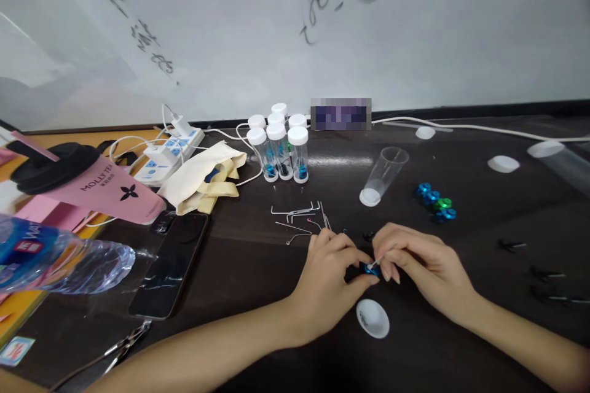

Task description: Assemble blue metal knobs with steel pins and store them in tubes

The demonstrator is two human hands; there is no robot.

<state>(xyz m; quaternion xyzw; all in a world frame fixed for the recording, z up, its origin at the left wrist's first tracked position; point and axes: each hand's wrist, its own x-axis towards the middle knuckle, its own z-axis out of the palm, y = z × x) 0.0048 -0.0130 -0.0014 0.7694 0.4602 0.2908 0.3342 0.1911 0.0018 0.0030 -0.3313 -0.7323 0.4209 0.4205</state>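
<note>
My left hand (329, 279) pinches a small shiny blue metal part (371, 270) between thumb and forefinger, low over the dark table. Held in the closed fingers of my right hand (426, 267) is a thin metal rod (380, 260), its tip touching the top of the blue part. Just below them lies a round white cap (373, 319), inner side up. Bent thin metal wires (302, 212) are scattered beyond my left hand. Beyond my right hand sit a few more blue parts (431, 198) and a green part (443, 204).
Capped clear tubes (298, 156) stand grouped at the back; an uncapped tube (387, 172) leans tilted nearby. Small black pieces (509, 245) lie at right. At left are a phone (170, 267), pliers (131, 339), a water bottle (69, 258), a pink cup (106, 187) and a power strip (170, 156).
</note>
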